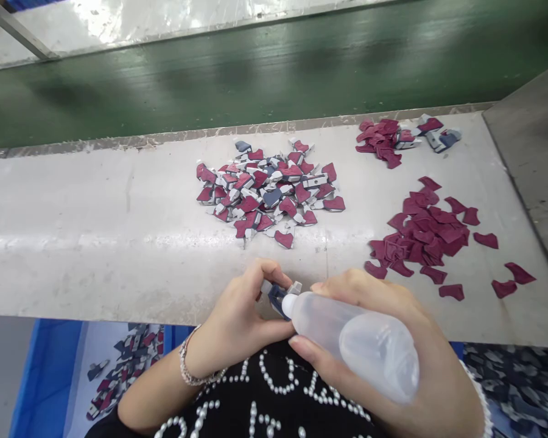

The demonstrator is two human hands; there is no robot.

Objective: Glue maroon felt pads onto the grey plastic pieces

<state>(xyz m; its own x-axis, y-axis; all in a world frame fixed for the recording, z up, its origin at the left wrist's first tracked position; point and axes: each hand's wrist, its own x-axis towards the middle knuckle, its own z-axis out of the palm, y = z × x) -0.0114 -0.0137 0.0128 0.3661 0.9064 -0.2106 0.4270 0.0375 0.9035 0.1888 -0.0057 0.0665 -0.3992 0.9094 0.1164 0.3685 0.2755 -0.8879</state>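
Near the front edge of the table, my left hand [246, 313] is closed around a small dark blue and light grey plastic part [276, 297]. My right hand [383, 304] grips a translucent squeeze bottle [351, 340], tilted so that its white tip points down and left at the part. The tip overlaps the part in this view; whether it touches cannot be made out. Beyond my hands lies a heap of grey, blue and maroon assembled parts [269, 191]. To the right of that is a pile of loose maroon pieces [427, 234].
A smaller maroon pile [381, 140] with a few grey-blue parts [442, 140] lies at the back right. A green conveyor belt [256, 85] runs behind the table [73, 243]. Below the front edge are a blue bin [50, 377] and many dark parts [520, 383].
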